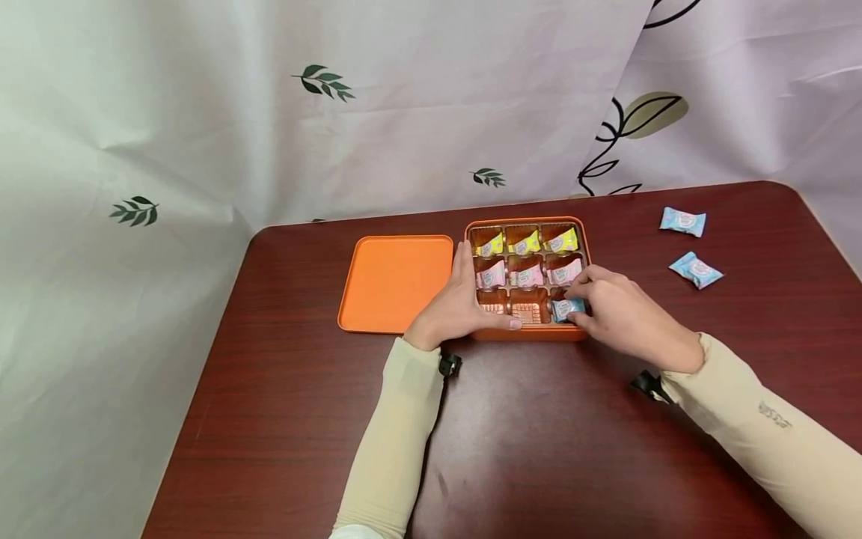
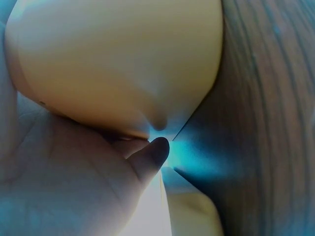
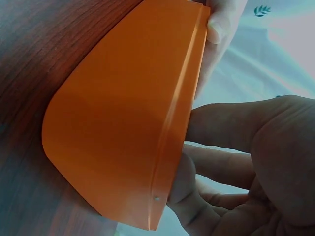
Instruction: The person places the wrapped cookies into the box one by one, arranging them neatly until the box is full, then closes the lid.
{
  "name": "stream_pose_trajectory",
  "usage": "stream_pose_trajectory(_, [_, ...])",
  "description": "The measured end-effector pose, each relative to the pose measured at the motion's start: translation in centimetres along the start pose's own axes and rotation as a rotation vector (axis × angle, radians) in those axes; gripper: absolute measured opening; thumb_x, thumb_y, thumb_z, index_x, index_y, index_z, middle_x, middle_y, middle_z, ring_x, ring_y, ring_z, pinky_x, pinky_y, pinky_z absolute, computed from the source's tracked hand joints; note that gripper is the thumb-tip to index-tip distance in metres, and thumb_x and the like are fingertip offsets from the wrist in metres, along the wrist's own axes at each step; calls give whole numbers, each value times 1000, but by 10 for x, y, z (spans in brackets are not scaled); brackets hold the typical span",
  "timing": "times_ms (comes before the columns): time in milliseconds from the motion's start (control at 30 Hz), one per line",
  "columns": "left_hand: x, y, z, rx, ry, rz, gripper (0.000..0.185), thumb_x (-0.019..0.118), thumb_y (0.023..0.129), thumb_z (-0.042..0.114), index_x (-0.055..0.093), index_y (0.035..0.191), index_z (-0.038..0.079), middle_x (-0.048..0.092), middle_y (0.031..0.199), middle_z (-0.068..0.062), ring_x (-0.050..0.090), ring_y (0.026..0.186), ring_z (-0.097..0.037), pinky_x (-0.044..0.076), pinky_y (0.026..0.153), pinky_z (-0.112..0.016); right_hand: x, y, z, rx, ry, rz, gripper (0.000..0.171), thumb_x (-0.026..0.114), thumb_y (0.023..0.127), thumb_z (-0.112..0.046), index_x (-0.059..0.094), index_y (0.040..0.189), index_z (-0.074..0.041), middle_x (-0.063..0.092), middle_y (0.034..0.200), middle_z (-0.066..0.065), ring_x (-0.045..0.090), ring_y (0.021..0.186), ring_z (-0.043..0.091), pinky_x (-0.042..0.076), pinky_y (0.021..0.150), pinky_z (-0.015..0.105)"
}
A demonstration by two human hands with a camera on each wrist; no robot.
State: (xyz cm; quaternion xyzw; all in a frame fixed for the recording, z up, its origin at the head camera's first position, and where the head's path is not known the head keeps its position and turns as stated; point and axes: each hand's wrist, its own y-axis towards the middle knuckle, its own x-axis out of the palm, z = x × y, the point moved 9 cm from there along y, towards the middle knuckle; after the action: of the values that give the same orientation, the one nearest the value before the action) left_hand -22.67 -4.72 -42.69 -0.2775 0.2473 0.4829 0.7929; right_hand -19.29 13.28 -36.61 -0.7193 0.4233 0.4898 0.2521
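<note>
An orange tin box (image 1: pixel 528 335) holds a divided brown insert. Three yellow-wrapped candies (image 1: pixel 524 242) fill its back row and three pink-wrapped candies (image 1: pixel 527 275) its middle row. In the front right compartment lies a blue-wrapped candy (image 1: pixel 567 309), pinched between the thumb and fingers of my right hand (image 1: pixel 626 314). My left hand (image 1: pixel 458 303) rests along the box's left side, fingers straight, with the thumb (image 1: pixel 501 322) stretched over the front rim. The front row's left and middle compartments show bare insert. In the right wrist view, the right fingers (image 3: pixel 221 123) reach over the box's rim.
An orange lid (image 1: pixel 397 284) lies flat just left of the box. Two more blue-wrapped candies (image 1: pixel 683 221) lie on the dark red-brown table (image 1: pixel 525 449) to the right. A pale patterned cloth (image 1: pixel 404 135) hangs behind the table.
</note>
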Motion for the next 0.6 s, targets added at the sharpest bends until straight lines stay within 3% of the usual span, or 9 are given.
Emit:
stream_pose_trajectory(133, [1, 0, 0, -3, -2, -1, 148, 85, 70, 62, -29, 154, 22, -32, 162, 4, -9, 152, -17, 27, 118, -42, 2, 2, 0, 6, -6, -24, 21, 78, 86, -7, 76, 103, 6, 63, 105, 16, 63, 92, 29, 52, 75, 46])
stream_pose_trajectory(600, [1, 1, 0, 0, -12, 5, 148, 87, 70, 58, -30, 154, 24, -27, 165, -2, -2, 154, -22, 33, 115, -44, 4, 3, -2, -12, 2, -48, 17, 78, 87, -8, 77, 100, 4, 66, 106, 17, 65, 92, 30, 55, 77, 48])
